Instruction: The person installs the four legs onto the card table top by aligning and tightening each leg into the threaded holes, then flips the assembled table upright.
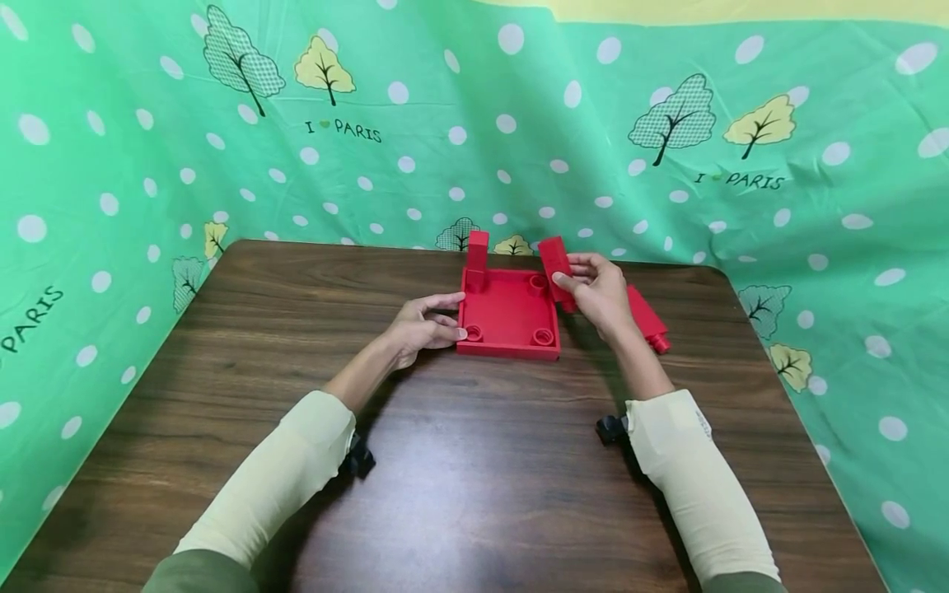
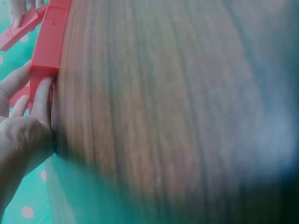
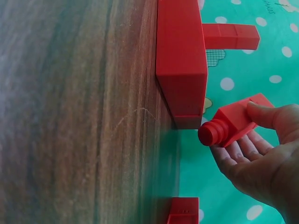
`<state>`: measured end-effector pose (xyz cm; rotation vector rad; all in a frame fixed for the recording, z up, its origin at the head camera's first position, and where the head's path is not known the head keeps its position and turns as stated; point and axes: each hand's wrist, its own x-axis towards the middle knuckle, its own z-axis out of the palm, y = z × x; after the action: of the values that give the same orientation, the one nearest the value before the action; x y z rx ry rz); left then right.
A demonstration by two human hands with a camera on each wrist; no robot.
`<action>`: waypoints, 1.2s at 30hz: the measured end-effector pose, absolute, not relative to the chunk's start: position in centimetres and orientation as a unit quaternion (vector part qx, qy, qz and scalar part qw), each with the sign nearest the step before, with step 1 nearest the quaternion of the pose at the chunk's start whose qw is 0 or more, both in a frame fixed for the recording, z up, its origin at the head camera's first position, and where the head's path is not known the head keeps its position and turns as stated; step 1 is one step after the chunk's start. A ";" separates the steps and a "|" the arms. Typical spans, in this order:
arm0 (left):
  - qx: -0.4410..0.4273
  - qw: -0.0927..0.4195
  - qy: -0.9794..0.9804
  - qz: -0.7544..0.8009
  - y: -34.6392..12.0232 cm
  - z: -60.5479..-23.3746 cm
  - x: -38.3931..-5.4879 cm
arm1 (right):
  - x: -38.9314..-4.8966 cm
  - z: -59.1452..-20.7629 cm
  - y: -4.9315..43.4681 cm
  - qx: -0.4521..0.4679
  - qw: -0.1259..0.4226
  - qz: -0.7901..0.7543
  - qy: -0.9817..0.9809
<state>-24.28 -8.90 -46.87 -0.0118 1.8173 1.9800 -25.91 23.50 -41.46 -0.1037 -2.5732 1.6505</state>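
Note:
A shallow red square tabletop [image 1: 508, 309] with a raised rim lies on the table, its underside facing up. Round sockets show in three corners; a red leg [image 1: 478, 255] stands upright at the far left corner. My left hand [image 1: 417, 331] touches the tabletop's left side, thumb and forefinger reaching out spread apart. My right hand [image 1: 599, 296] pinches a second red leg [image 3: 240, 116] between thumb and fingers, tilted beside the right rim. A ridged round peg on this leg's end shows in the right wrist view. Its peg looks apart from the sockets.
Another red leg [image 1: 647, 319] lies right of my right hand, its peg toward me. The brown wooden table [image 1: 445, 478] meets a green dotted cloth [image 1: 445, 107] behind and at the sides. Black wrist mounts [image 1: 359, 457] hang below my sleeves.

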 end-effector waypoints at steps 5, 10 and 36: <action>-0.003 0.222 0.658 0.719 -8.7 -46.9 -24.2 | -26.0 -41.4 23.5 -0.033 0.042 0.542 -0.839; 0.002 0.225 0.665 0.712 -8.7 -46.9 -24.3 | -26.1 -41.3 23.4 -0.034 0.042 0.544 -0.838; 0.016 0.237 0.673 0.701 -8.9 -46.8 -24.9 | -26.7 -41.1 23.5 -0.048 0.032 0.565 -0.823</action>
<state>-24.92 -8.91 -46.81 0.0436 1.8439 1.9201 -26.68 23.49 -41.09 -0.1469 -2.5358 1.7391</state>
